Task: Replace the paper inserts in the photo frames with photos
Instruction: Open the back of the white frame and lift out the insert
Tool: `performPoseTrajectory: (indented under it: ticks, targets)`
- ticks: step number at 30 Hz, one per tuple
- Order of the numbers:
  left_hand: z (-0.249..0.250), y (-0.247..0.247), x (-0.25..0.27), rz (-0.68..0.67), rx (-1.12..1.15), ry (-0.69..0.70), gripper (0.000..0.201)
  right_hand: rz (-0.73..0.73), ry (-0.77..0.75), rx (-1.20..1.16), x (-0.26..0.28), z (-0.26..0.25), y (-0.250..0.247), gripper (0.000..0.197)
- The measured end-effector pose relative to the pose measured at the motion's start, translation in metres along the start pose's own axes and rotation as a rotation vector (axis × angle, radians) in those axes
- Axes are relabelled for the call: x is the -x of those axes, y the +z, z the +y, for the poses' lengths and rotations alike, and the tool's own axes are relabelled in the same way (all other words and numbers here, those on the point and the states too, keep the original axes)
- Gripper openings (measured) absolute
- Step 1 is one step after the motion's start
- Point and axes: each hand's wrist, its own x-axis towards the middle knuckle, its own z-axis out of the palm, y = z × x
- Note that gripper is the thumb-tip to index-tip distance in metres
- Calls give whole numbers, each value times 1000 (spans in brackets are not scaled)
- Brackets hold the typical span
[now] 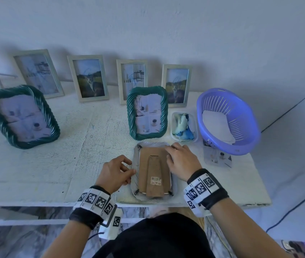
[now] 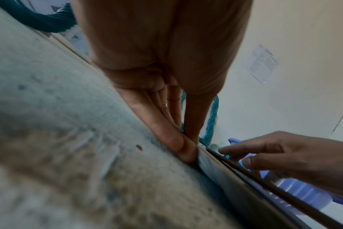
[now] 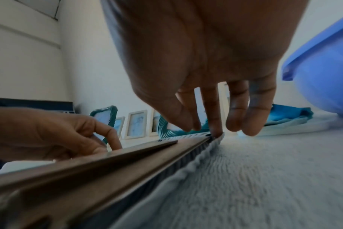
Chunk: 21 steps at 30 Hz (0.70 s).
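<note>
The face-down pale ribbed photo frame with brown cardboard back (image 1: 154,174) lies between both grips: left hand (image 1: 115,172) pinches its 9 o'clock edge, right hand (image 1: 182,161) fingertips, spread apart, press its 2 o'clock corner.

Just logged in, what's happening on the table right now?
A person is working on a frame lying face down on the table, cardboard back up. The left hand pinches its left edge; the right hand's fingertips work at the far right corner. The back looks still in place. Other frames stand behind.
</note>
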Motion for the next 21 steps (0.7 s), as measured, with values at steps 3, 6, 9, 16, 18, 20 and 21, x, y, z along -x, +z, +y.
performPoseTrajectory:
  ticks: [3,6,9,16,18,20,21]
  targets:
    - [0,0,0,3,11,-5,15,-87,0,108,-3,-3,3,45]
    - [-1,1,-1,8,19,-12,15,-76,14,70,1,-5,8,46]
    - [-2,1,-1,7,14,-14,15,-66,25,28,2,-3,8,47]
    - [-2,3,-1,17,-17,-5,13,-63,-40,125,-4,15,4,42]
    - [-2,3,-1,18,-31,-6,13,-75,-55,126,-4,21,3,44]
    - [-1,2,-3,4,-52,-6,13,-101,-62,106,-2,22,2,48]
    - [0,1,-4,-5,-76,-3,14,-108,-60,89,0,21,2,49]
